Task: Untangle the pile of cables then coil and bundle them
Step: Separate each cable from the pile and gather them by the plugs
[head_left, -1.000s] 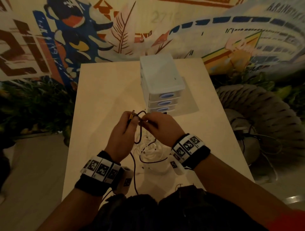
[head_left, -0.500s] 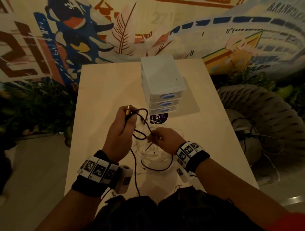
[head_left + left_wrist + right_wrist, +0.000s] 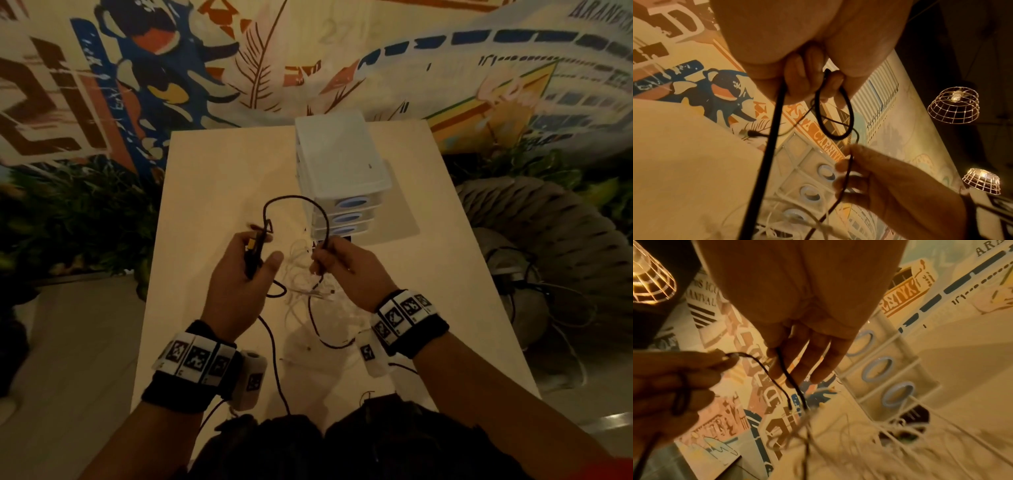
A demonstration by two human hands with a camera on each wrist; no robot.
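Coiling had only begun: the left hand (image 3: 245, 270) gripped the black cable (image 3: 294, 200) with one small loop and its plug end gathered in curled fingers (image 3: 797, 76); the right hand (image 3: 346, 270) pinched the same cable farther along, an arch standing between them. White cables (image 3: 301, 291) lay tangled on the bench (image 3: 205, 192), near the drawer unit (image 3: 339, 161). Nothing bundled.

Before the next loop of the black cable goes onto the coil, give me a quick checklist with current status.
1. Left hand holds the coiled loops: ok.
2. Right hand has a grip on the black cable: ok.
3. Span between the hands free of knots: ok.
4. Black cable clear of the white cables on the table: not ok, it runs down through them.
5. Far end free: cannot tell.
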